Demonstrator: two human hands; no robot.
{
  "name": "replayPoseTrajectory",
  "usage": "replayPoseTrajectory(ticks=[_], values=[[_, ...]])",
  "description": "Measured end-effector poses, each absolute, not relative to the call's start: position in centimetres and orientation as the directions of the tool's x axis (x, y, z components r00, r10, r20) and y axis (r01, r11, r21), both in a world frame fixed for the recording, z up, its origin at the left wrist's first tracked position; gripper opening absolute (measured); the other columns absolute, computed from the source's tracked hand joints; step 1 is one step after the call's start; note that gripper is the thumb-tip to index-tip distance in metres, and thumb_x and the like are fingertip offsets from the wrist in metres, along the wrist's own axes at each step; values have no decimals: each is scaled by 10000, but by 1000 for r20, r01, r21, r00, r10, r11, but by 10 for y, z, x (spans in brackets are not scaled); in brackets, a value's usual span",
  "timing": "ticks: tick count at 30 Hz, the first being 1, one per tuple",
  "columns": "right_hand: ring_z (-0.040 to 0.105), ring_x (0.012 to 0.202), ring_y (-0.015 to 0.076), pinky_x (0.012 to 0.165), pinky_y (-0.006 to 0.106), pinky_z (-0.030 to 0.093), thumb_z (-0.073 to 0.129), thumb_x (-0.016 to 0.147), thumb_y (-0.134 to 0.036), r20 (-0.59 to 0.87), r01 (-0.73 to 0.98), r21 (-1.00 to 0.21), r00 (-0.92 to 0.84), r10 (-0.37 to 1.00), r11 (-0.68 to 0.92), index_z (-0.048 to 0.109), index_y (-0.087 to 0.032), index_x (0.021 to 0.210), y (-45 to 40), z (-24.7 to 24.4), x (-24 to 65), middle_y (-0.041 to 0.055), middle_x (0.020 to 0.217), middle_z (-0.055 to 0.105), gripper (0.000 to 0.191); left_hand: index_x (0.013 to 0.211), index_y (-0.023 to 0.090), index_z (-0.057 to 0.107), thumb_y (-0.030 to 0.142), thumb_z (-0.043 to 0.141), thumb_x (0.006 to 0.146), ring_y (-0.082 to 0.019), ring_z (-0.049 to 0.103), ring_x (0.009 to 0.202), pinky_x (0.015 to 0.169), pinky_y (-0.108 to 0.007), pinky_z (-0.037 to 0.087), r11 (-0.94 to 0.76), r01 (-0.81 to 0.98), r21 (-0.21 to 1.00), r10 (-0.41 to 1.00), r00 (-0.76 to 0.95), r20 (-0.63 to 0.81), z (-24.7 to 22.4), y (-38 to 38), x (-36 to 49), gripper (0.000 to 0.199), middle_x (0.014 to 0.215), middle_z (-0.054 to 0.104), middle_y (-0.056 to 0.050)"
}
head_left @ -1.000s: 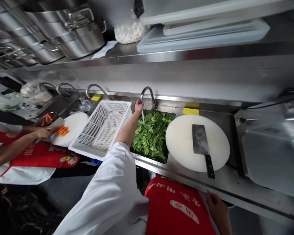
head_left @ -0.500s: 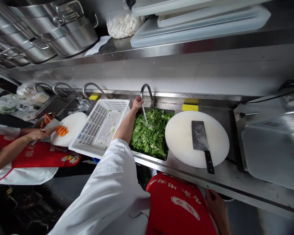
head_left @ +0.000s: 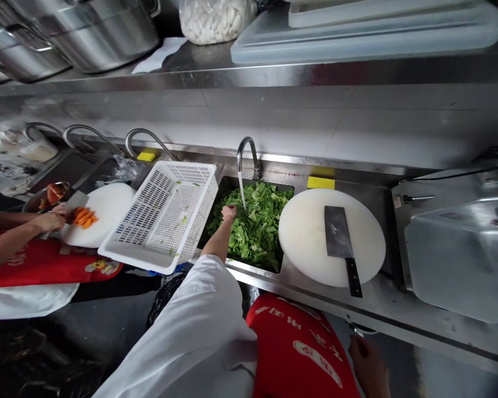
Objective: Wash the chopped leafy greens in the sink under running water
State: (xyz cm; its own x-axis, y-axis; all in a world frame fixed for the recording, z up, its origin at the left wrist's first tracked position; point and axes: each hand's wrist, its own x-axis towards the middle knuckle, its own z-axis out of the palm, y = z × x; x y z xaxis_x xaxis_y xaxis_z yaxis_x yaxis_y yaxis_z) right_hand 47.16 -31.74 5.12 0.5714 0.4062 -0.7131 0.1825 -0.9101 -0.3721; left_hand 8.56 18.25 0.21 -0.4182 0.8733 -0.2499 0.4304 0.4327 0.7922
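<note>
My left hand [head_left: 229, 213] is closed over the left part of the sink, above chopped leafy greens [head_left: 259, 226]; whether it holds anything is too small to tell. Water runs from the curved faucet [head_left: 247, 146] onto the greens, just right of that hand. A white perforated basket [head_left: 166, 207] with a few green scraps sits left of the sink. On the right, a cleaver [head_left: 338, 232] lies on a round white cutting board [head_left: 299, 237]. My right hand [head_left: 367, 359] hangs low beside the red apron, dim and blurred, its fingers unclear.
At the left, another person's hands [head_left: 52, 218] are at a white board [head_left: 112, 210] with orange slices [head_left: 84, 217] and a blade. Steel pots [head_left: 99, 33] and plastic trays [head_left: 357, 41] stand on the shelf above. A yellow sponge [head_left: 321, 183] lies behind the round board.
My left hand has left the faucet spout and moved down and toward me, over the greens. The basket has shifted left and now overlaps the sink's left side less clearly as the view moved.
</note>
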Motion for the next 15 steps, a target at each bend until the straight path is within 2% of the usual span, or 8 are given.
replayPoseTrajectory(ticks=[2, 6, 9, 12, 15], values=[[734, 952, 320, 702, 361, 553, 415, 639, -672, -714, 216, -373, 554, 428, -902, 669, -325, 810, -304, 58, 468, 102, 951, 763, 463, 879, 114, 708, 135, 718, 800, -172, 646, 816, 789, -312, 522, 404, 374, 835, 866, -449, -218, 6, 181, 82, 82, 827, 685, -66], [728, 955, 333, 760, 392, 550, 395, 608, -686, -688, 290, -384, 543, 481, -877, 658, -334, 830, -282, 64, 461, 85, 928, 765, 491, 1074, 128, 703, 106, 643, 744, -138, 627, 784, 726, -254, 520, 284, 282, 916, 875, -468, -127, 20, 157, 68, 336, 911, 686, -50], [722, 983, 336, 783, 393, 537, 389, 604, -700, -701, 327, -397, 494, 514, -857, 661, -330, 843, -270, 63, 455, 78, 939, 768, 518, 1151, 156, 686, 123, 665, 692, -130, 631, 807, 729, -234, 523, 177, 198, 964, 880, -470, -65, 26, 122, 55, 461, 968, 684, -41], [718, 1019, 322, 814, 376, 526, 366, 653, -701, -705, 405, -417, 420, 571, -813, 676, -314, 888, -259, 59, 453, 70, 963, 772, 548, 1036, 160, 711, 188, 731, 665, -154, 653, 846, 783, -260, 539, 105, 68, 992, 870, -489, -58, 24, 74, 41, 372, 957, 708, -53], [711, 1034, 316, 829, 366, 524, 357, 695, -689, -684, 488, -427, 377, 625, -762, 679, -283, 940, -250, 52, 455, 84, 1011, 769, 573, 920, 154, 711, 301, 786, 675, -183, 675, 834, 789, -305, 563, 157, 27, 987, 826, -551, -116, 17, 13, 26, 296, 900, 729, -67]])
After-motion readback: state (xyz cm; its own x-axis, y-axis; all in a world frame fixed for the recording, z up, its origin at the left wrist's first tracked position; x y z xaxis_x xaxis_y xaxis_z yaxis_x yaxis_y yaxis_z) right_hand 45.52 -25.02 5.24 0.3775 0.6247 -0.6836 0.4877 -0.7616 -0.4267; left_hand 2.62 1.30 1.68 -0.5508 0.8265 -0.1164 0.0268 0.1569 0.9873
